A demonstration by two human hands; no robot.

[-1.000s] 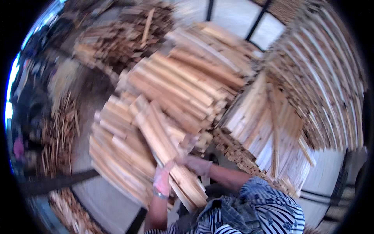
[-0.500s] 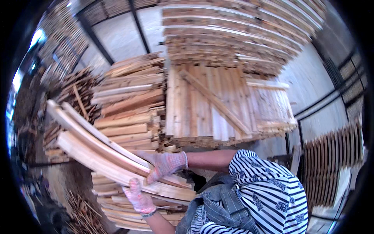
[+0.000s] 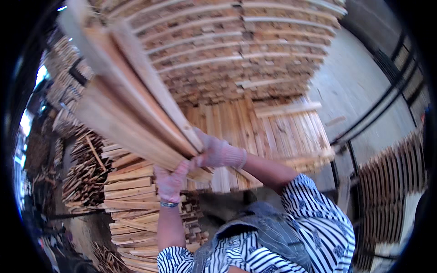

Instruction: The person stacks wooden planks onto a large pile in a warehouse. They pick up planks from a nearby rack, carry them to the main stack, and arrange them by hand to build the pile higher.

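Observation:
Several long wooden boards (image 3: 132, 98) are bundled in both of my hands, their far ends raised toward the upper left. My left hand (image 3: 171, 183), in a pale knitted glove, grips the bundle near its lower end from the left. On the other side my right hand (image 3: 221, 152), gloved alike, wraps round the boards' edge. The boards fan apart slightly at the far end. Under and beyond them lies a flat layer of planks (image 3: 282, 136), partly hidden by the bundle, with a loose board (image 3: 289, 109) across it.
A tall stack of lumber (image 3: 200, 50) rises behind the plank layer. At the left are a pile of short boards (image 3: 129, 193) and a heap of scrap sticks (image 3: 84, 175). Dark metal rails (image 3: 378, 111) and another slatted stack (image 3: 387, 200) stand at the right.
Both hands have lifted the board bundle up and swung it from the left pile toward the plank layer. The view has shifted too. My grip on the boards stays closed.

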